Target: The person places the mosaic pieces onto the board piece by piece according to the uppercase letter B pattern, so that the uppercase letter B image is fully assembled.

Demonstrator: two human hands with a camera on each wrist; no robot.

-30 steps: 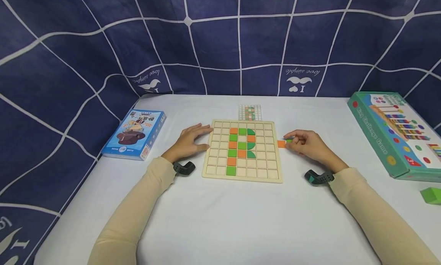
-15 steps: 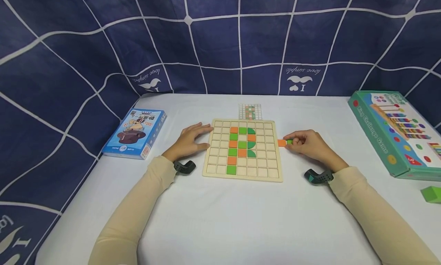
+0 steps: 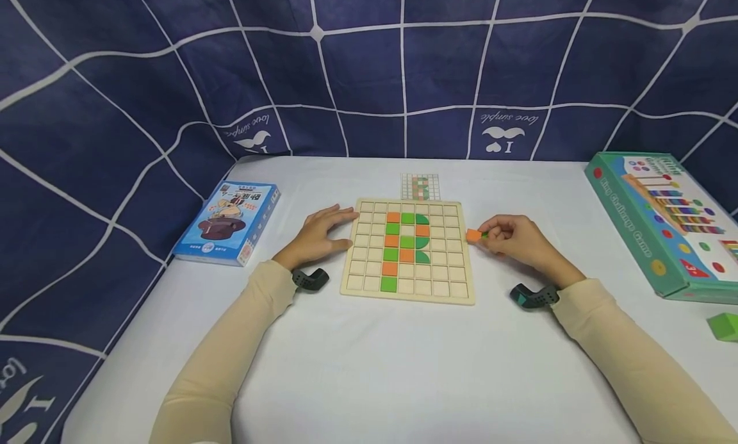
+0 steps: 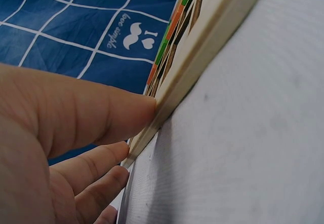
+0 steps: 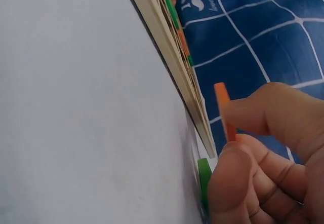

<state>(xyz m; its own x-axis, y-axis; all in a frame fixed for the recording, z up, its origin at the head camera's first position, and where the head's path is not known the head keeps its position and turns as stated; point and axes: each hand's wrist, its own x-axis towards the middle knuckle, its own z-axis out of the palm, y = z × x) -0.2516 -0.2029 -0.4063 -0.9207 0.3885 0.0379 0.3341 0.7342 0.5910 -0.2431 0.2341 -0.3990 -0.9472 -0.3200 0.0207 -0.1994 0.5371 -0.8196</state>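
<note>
A square wooden grid board (image 3: 423,286) lies on the white table. Orange and light green square tiles, with several dark green curved tiles (image 3: 423,243), form a letter R shape in its cells. My left hand (image 3: 316,238) rests along the board's left side, its fingers extended and fingertips at the edge. Beyond the right edge, my right hand (image 3: 512,240) pinches an orange square tile (image 5: 225,110) between thumb and fingers, tilted up beside the board. A green tile (image 5: 203,181) shows low beneath those fingers, partly hidden by them.
Behind the board lies a small card (image 3: 419,186) printed with a similar coloured grid. To the left is a blue game box (image 3: 225,223); at the right stands a larger green game box (image 3: 625,223). A green block (image 3: 723,327) sits near the right edge of the view.
The orange tile, earlier lying flat beside the board, is now pinched and tilted up in my right hand. My left hand stays at the board's edge.
</note>
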